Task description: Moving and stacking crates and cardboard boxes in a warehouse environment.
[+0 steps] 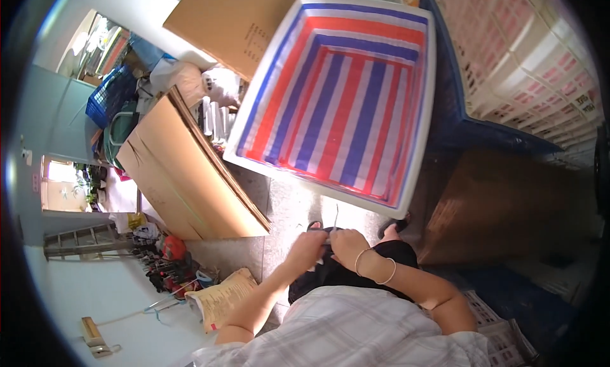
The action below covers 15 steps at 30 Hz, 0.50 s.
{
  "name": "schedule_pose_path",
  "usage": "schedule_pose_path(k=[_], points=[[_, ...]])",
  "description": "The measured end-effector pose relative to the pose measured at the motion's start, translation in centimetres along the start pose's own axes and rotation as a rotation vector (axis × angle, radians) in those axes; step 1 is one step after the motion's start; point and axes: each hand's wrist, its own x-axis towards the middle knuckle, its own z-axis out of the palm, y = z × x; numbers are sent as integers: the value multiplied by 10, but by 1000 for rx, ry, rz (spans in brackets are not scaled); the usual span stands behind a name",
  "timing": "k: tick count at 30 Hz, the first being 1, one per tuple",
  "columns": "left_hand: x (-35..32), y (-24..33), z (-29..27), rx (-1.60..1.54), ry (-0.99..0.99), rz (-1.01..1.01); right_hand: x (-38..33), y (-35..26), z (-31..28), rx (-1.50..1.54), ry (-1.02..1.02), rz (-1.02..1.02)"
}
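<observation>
Centrally, left hand (309,247) and right hand (347,243) meet over the lap, each grip pinched shut on a thin wire (335,220) pointing toward the striped bin (416,145). Wire looks light, springy; best held near its base.

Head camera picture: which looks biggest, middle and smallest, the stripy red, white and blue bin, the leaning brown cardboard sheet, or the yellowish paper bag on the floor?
1. Stripy red, white and blue bin
2. Leaning brown cardboard sheet, fairly close in size to the bin
3. Yellowish paper bag, clearly smallest
</observation>
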Motion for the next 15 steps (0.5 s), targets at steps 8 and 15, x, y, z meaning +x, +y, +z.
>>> schedule_pose_path(k=[8, 15], points=[[-60, -110, -49, -506, 89, 0, 67, -41, 63, -48, -263, 341], [-133, -249, -82, -229, 474, 52, 67, -117, 56, -88, -39, 389]])
